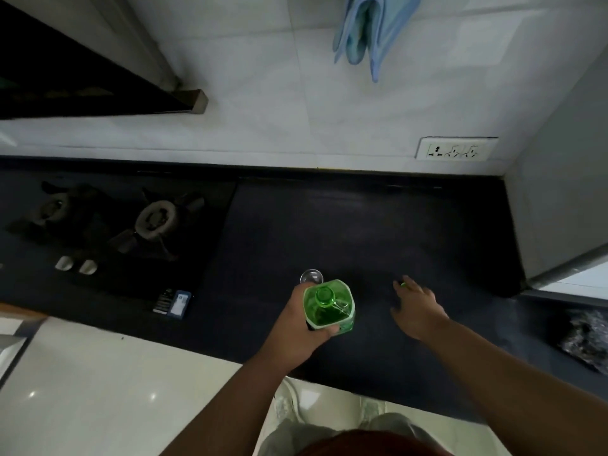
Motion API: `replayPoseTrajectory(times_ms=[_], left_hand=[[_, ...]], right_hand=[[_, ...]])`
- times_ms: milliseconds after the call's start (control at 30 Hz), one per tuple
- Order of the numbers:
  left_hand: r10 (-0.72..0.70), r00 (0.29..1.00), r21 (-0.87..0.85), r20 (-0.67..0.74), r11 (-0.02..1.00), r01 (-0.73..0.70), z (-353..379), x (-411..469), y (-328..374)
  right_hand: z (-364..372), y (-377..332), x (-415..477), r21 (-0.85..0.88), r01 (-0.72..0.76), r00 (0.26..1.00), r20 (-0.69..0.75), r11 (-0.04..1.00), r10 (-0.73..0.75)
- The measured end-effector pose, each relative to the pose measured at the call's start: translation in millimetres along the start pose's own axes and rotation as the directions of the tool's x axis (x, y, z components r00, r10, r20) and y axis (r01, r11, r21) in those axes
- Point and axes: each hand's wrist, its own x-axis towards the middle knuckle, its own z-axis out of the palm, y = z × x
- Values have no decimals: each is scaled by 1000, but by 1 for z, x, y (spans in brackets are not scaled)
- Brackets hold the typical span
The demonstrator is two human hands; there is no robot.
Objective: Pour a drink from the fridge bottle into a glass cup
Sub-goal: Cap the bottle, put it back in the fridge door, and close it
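An upright green bottle (329, 307) with its mouth uncapped stands near the front of the dark countertop (362, 225), and my left hand (301, 327) is wrapped around its body. Just behind the bottle a small clear glass cup (311, 277) stands on the counter, partly hidden by it. My right hand (416, 307) hovers low over the counter to the right of the bottle, fingers spread. A small green thing, perhaps the bottle's cap (402, 284), shows at its fingertips; whether the fingers pinch it or it lies on the counter is unclear.
A gas hob (108, 225) with two burners fills the counter's left part, with a small box (172, 302) at its front corner. A grey fridge side (559, 192) walls off the right. A wall socket (455, 151) and a hanging blue cloth (371, 31) are behind.
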Motion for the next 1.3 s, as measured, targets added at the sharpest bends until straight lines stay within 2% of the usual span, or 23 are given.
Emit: replayPoseTrajectory(times_ms=[100,200,300,467,567,700,833,1000,1133,1300], left_hand=[[-3,1000,-11,-13,1000,3,2,-1,2],[-20,999,-22,-28,1000,20,4,-3,3],[-30,999,-28,-42,999,29,6,-3,3],[-42,998,-41,-45,998,40,6,-4,4],[-58,997,-43,-54,998,56,8,-6,3],[-45,996,-30,-71,999,43,9,-8,2],[-32,998,-51,-57,998,30,8,-8,3],[14,1000,-89,-20,996,-16,-6,-10,17],[158,984,-142,-77,975,-168,-27,-16,54],[331,938,-136,-108,929,-343,-73,-27,107]], right_hand=[[6,3,1,-35,40,999,-21,999,-41],[12,12,0,33,60,993,-108,998,-56],[13,18,-5,106,39,994,-105,994,-28],[4,9,-15,74,117,983,-151,990,-105],[-9,-6,-22,152,175,967,-210,973,-141],[-34,-31,-38,315,309,933,-282,897,-223],[-61,-59,-64,423,366,903,-376,829,-207],[-92,-88,-112,605,449,861,-490,658,-137],[-119,-114,-159,645,571,815,-521,508,-254],[-144,-158,-208,693,672,739,-606,262,-293]])
